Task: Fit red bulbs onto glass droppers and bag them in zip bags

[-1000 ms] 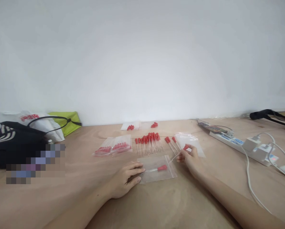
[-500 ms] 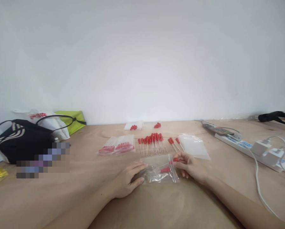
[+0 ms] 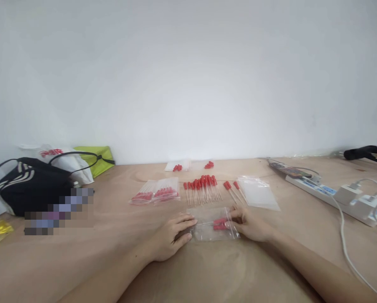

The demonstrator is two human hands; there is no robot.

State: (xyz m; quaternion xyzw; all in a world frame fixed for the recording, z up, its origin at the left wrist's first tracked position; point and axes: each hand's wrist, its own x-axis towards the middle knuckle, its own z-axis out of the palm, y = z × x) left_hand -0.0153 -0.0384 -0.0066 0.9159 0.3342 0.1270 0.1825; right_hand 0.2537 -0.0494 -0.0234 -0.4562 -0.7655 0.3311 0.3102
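Note:
A clear zip bag (image 3: 204, 234) lies flat between my hands, with red-tipped droppers (image 3: 220, 224) inside, their thin clear stems pointing left. My left hand (image 3: 172, 236) holds the bag's left end between thumb and fingers. At the bag's open right end, my right hand (image 3: 249, 223) has its fingers closed by the mouth, over the red ends. Beyond the bag, a row of several red-tipped droppers (image 3: 202, 187) lies on the table, with a few more (image 3: 235, 190) to its right. Filled bags (image 3: 166, 191) rest at the left, flat bags (image 3: 259, 193) at the right.
Small red pieces (image 3: 209, 165) lie near the wall, some on a white bag (image 3: 183, 165). At the left are a black bag (image 3: 33, 185) and a green bag (image 3: 101, 162). A power strip (image 3: 321, 191) with white chargers and cables stands right.
My right hand has pushed the second red-tipped dropper leftward into the bag, beside the first. My left hand stays at the bag's left end. The view has shifted slightly.

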